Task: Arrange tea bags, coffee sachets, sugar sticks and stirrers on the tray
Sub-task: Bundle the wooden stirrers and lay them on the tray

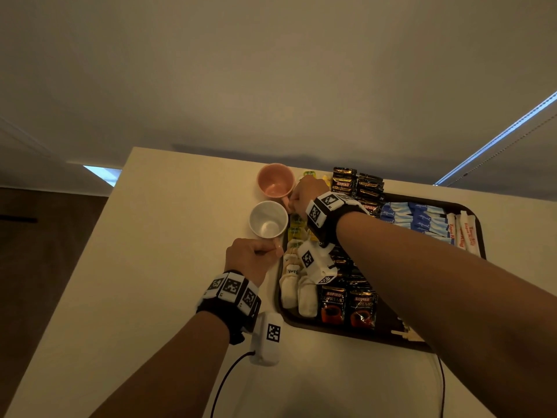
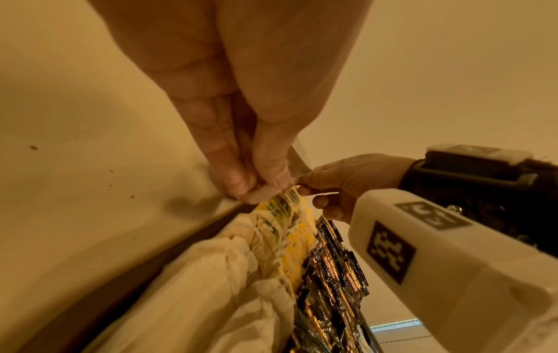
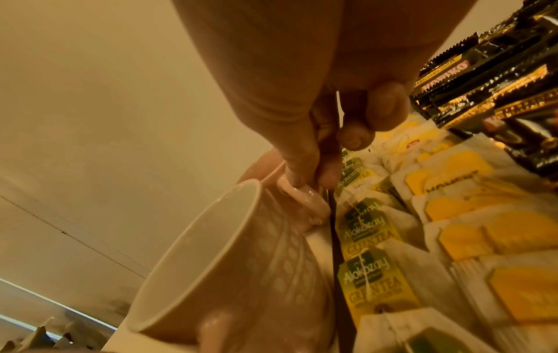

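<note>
A dark tray (image 1: 346,331) holds white tea bags (image 1: 289,288), green tea bags (image 3: 368,270), yellow-tagged tea bags (image 3: 462,238), black coffee sachets (image 1: 346,306), blue sugar sachets (image 1: 416,218), white sugar sticks (image 1: 464,233) and wooden stirrers (image 1: 405,334). Left of the tray stand a pink cup (image 1: 275,179) and a white cup (image 1: 268,220). My left hand (image 1: 253,257) grips the white cup's handle (image 2: 259,195). My right hand (image 1: 304,194) pinches the pink cup's handle (image 3: 302,193) beside the tray's left rim.
A stack of coffee sachets (image 1: 343,179) reaches the tray's far left corner, close to the wall. The cream tabletop (image 1: 180,236) stretches left to its edge. A black cable (image 1: 226,378) runs from my left wrist camera across the near table.
</note>
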